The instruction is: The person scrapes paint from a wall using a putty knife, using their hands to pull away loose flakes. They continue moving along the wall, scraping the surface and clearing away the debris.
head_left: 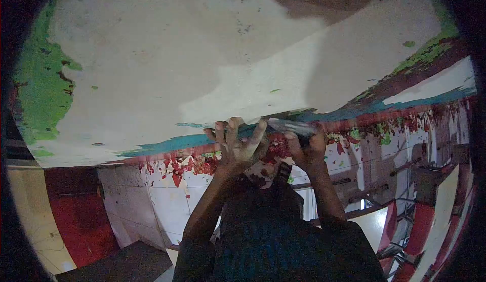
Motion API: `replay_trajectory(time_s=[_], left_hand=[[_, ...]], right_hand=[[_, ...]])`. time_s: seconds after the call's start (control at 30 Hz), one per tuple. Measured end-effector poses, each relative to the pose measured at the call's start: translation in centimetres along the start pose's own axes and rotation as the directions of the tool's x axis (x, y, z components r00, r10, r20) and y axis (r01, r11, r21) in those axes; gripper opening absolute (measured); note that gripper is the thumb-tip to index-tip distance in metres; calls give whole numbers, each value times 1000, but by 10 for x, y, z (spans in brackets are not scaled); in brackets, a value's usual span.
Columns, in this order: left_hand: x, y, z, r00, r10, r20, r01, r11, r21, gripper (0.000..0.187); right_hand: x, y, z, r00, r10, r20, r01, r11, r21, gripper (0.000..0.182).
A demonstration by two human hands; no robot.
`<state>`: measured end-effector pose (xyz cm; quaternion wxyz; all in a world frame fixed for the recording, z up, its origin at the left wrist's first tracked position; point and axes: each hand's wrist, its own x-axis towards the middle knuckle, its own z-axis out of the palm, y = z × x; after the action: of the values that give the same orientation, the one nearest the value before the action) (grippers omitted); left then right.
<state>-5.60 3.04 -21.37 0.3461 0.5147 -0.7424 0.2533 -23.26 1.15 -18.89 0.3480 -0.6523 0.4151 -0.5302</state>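
My left hand presses against the lower part of the wall, its fingers spread over a teal strip. Beside it, my right hand is wrapped around a flat, grey, metal-looking scraper. The scraper lies against the wall near the teal and red paint, its far edge pointing toward my left hand. Shadow hides part of its shape. Bare off-white surface shows over most of the wall, with green paint left along the left side.
Red, green and white paint flakes are scattered on the pale tiled floor along the wall's foot. A red panel stands at the left. Red and white items and metal frames crowd the lower right. A large shadow falls across the upper wall.
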Motion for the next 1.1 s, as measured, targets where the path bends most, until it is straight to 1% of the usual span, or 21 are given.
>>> replay_trajectory(time_s=[0.07, 0.17, 0.27, 0.37, 0.47, 0.57, 0.67, 0.73, 0.77, 0.8, 0.87, 0.9, 0.97, 1.07, 1.1], left_hand=[[1, -1, -3, 1000, 24, 8, -23, 999, -23, 56], [4, 2, -5, 1000, 14, -3, -14, 1000, -6, 53], [-2, -1, -2, 998, 32, -62, -33, 999, -10, 46], [1, -1, -13, 997, 7, -83, -8, 1000, -6, 39], [19, 6, -20, 978, -7, -207, -12, 996, -90, 30], [38, 13, -26, 955, -80, -286, 39, 988, -148, 28], [57, 1, -30, 948, 25, -318, -47, 997, -61, 24], [68, -9, -46, 976, 147, -161, -148, 989, 6, 24], [72, -12, -51, 976, 206, -77, -203, 978, 35, 23], [83, -17, -45, 932, 309, -188, -300, 951, 74, 20], [92, -19, -56, 929, 366, -51, -357, 924, 134, 20], [94, -20, -60, 921, 389, 19, -387, 908, 160, 20], [99, -22, -59, 907, 421, -10, -416, 898, 142, 19], [99, -23, -57, 901, 432, -26, -424, 893, 148, 19], [98, -22, -57, 903, 430, -26, -421, 894, 156, 19]], right_hand=[[-1, 2, 0, 992, -125, -20, 123, 988, -90, 23], [-12, 11, 1, 995, -100, -12, 98, 992, -85, 25], [-22, 27, 6, 1000, 6, -18, -5, 995, 103, 32], [-24, 18, 9, 994, 99, -49, -93, 989, 113, 37], [-21, 14, 12, 993, 25, -114, -20, 999, 44, 25], [-23, 7, 17, 974, 143, -176, -126, 987, 102, 26], [-33, 18, 14, 985, 171, -31, -168, 984, 63, 34], [-32, 11, 14, 974, 204, -98, -174, 952, 254, 33], [-32, 8, 14, 966, 226, -128, -169, 922, 348, 32], [-35, 11, 14, 964, 232, -131, -178, 927, 330, 32], [-44, 21, 12, 961, 243, -134, -197, 937, 290, 31], [-45, 20, 12, 955, 260, -140, -208, 929, 306, 31], [-46, 17, 12, 943, 294, -156, -229, 913, 337, 29], [-59, 23, 9, 936, 340, -88, -284, 879, 382, 28], [-59, 19, 9, 932, 350, -94, -289, 874, 391, 28]])
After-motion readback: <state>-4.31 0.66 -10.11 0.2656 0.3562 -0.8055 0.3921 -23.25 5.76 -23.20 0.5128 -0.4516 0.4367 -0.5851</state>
